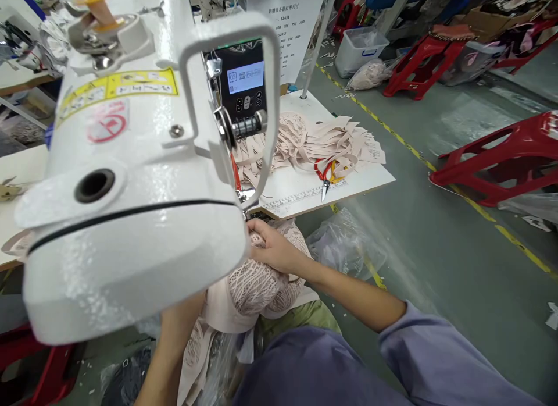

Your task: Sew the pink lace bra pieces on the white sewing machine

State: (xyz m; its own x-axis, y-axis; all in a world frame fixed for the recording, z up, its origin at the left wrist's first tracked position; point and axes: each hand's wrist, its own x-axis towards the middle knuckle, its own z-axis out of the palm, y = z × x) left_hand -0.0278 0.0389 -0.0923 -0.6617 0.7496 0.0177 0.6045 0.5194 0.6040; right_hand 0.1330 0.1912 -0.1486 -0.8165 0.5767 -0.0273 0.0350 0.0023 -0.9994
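My right hand [279, 252] is closed on a beige lace bra [255, 287], its fingertips close under the right end of the white sewing machine head [143, 260]. The moulded, patterned cups hang over my lap at the table's front edge. My left hand [185, 310] reaches up behind the machine head, beside the bra's smooth beige band. Only its wrist and lower part show, so its fingers are hidden. Needle and presser foot are also mostly out of sight behind the machine head.
On the white table, a pile of beige straps [322, 138] lies behind red-and-yellow-handled snips [325, 176] and a printed ruler [300, 198]. A lit control panel [246, 77] stands behind the machine. Red stools [501, 156], a clear plastic bag [349, 243] and a bin [361, 48] are on the floor.
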